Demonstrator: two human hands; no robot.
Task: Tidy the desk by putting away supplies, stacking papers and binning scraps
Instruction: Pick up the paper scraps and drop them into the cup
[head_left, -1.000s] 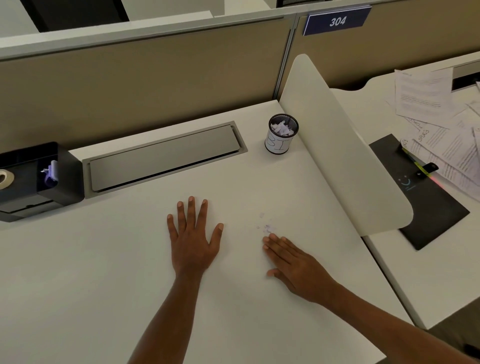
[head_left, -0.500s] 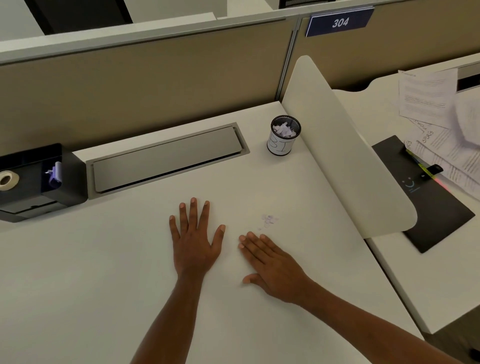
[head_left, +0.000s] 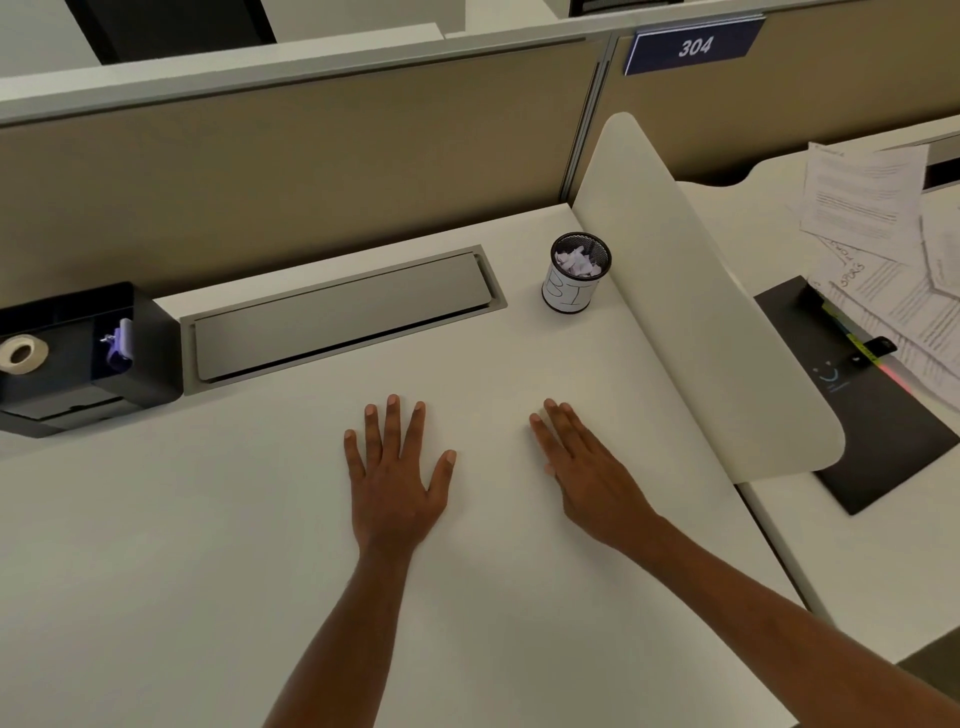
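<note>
- Both hands, left (head_left: 397, 480) and right (head_left: 587, 467), flat and empty mid-desk (head_left: 156, 571), likely sweeping for scraps.
- Bin (head_left: 575, 273) at back edge, scraps inside.

On the worktop (head_left: 156, 545) I saw the organizer (head_left: 88, 358) at far left, the cable hatch (head_left: 343, 317) beside it, and the scrap-filled cup (head_left: 576, 273) right of that, against the divider (head_left: 691, 322). Papers (head_left: 883, 249) lay beyond the divider.
</note>
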